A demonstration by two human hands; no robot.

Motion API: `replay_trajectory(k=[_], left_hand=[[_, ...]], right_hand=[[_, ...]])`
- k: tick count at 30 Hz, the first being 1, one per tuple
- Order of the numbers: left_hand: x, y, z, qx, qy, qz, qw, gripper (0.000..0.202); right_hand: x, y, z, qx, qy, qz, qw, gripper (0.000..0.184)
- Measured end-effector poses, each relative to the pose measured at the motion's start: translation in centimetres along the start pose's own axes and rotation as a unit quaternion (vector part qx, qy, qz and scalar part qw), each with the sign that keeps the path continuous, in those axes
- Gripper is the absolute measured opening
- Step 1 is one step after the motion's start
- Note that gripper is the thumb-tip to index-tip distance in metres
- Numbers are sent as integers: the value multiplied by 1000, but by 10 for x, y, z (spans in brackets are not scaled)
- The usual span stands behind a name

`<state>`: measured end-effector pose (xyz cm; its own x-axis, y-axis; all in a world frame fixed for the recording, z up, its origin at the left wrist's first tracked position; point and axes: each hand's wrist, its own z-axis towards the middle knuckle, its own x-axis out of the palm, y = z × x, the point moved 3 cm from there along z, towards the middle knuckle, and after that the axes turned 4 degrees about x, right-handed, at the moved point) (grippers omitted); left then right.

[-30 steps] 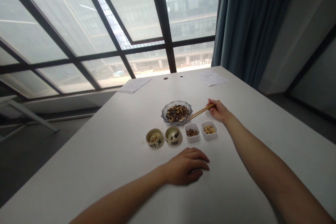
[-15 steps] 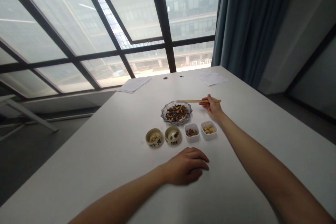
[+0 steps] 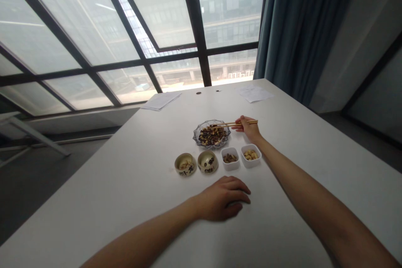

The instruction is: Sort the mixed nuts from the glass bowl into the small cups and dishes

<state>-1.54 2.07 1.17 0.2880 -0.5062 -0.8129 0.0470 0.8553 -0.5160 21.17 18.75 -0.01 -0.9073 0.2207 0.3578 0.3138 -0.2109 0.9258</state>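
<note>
My right hand (image 3: 249, 128) is closed round a pair of wooden chopsticks (image 3: 230, 124), their tips over the far side of a glass dish (image 3: 211, 135) heaped with mixed nuts and seeds. In front of the dish stand two white square cups, one with brown pieces (image 3: 230, 158) and one with pale nuts (image 3: 251, 155). Left of them are two round beige bowls (image 3: 185, 164) (image 3: 207, 162). My left hand (image 3: 223, 197) rests palm down on the white table (image 3: 125, 184), fingers loosely curled, holding nothing.
Sheets of paper (image 3: 161, 101) lie at the table's far left edge, and another sheet (image 3: 254, 93) at the far right. A large window is behind, a blue curtain (image 3: 298, 29) at the right. Floor drops away left of the table.
The chopsticks rose from the dish's right rim to level, then moved left and dipped over the dish's far side. My left hand stayed still.
</note>
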Motion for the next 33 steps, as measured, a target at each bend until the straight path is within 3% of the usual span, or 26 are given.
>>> replay_trajectory(k=[12, 28, 33], left_hand=[[0, 0, 0, 1, -4, -5, 1000, 28], [-1, -1, 0, -2, -1, -5, 1000, 28], [0, 0, -1, 1, -4, -4, 1000, 27]], right_hand=[[7, 1, -3, 24, 23, -24, 999, 43], [9, 1, -6, 61, -2, 33, 998, 37], [-1, 3, -1, 75, -27, 72, 994, 41]])
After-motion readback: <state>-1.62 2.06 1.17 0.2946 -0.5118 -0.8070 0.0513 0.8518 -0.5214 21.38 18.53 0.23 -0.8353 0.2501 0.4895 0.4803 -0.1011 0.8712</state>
